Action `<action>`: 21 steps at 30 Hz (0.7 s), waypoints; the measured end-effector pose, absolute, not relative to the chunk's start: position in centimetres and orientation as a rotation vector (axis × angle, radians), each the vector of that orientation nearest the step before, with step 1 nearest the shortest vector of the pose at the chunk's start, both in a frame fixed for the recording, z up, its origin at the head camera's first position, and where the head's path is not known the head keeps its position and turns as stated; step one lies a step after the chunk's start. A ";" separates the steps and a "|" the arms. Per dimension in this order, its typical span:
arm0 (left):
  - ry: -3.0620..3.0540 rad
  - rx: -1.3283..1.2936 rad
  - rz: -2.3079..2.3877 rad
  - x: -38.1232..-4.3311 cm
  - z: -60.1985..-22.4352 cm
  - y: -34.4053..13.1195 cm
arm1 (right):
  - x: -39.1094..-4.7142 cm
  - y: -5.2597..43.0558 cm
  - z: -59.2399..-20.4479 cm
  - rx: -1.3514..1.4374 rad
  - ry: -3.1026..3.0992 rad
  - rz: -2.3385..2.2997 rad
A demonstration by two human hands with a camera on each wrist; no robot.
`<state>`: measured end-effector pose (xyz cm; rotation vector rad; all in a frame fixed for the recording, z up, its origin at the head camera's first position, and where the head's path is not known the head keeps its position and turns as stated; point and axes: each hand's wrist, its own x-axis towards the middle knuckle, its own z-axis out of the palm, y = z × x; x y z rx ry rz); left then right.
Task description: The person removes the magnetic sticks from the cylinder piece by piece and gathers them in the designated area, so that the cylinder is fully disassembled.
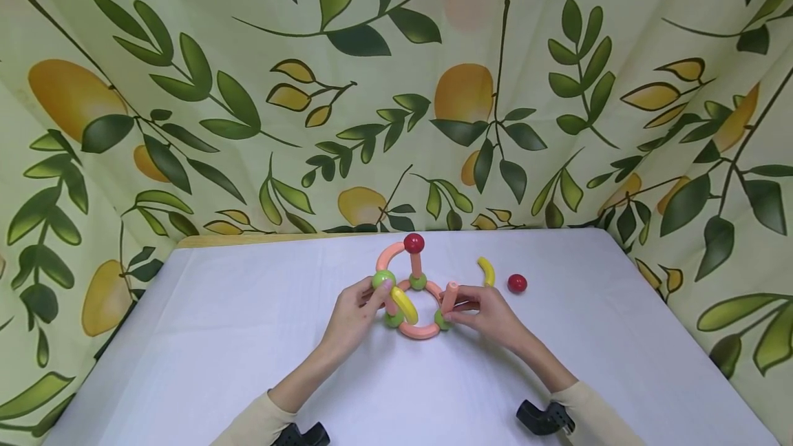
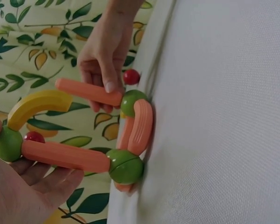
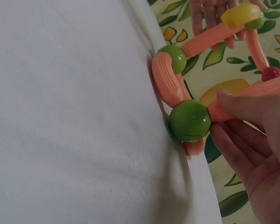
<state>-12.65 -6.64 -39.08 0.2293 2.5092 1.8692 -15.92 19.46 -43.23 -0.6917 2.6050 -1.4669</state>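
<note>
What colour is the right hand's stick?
The stick is salmon pink, clearest in the left wrist view.

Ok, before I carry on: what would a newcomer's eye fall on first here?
Most likely the red ball atop an upright salmon stick, at the far side of the ball-and-stick ring on the white tablecloth. Next, the left hand gripping a green ball above the ring's left side, and the right hand pinching another salmon stick at its right. Behind everything, the leaf-and-fruit-print cloth is bold too.
</note>
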 end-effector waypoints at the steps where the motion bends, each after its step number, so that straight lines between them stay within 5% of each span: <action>1: 2.510 0.233 1.872 -12.7 -39.1 -6.7 | -15.9 19.4 -43.2 -0.681 2.611 -1.467; 21: 2.470 0.209 1.895 -12.8 -39.2 -6.6 | -15.1 18.5 -43.4 -0.509 2.665 -1.583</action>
